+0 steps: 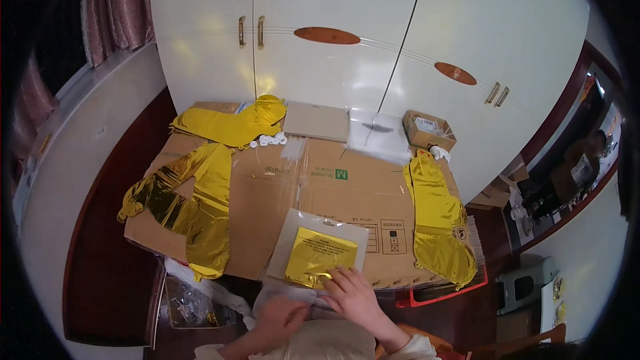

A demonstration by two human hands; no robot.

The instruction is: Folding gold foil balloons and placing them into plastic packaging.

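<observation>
In front of me lies a clear plastic bag (270, 268) with a grey card and a folded gold foil balloon (321, 253) in it; dark print shows over the gold. My right hand (353, 299) rests on the bag's lower right part, fingers stretched over the gold foil's bottom edge. At the bag's near end, my left hand (283, 317) is closed with curled fingers by the loose clear plastic, seemingly pinching it; its fingertips are partly hidden. Flat gold foil balloons lie on both sides: one at left (210, 227), a stack at far left (227, 125), others at right (437, 217).
Cardboard (260, 193) covers the work surface. At the back are a grey board (317, 122), clear bags (377, 135), a small carton (429, 132) and white rings (269, 140). An open box (193, 303) stands low left, a red crate (443, 295) low right, white cabinets (333, 0) behind.
</observation>
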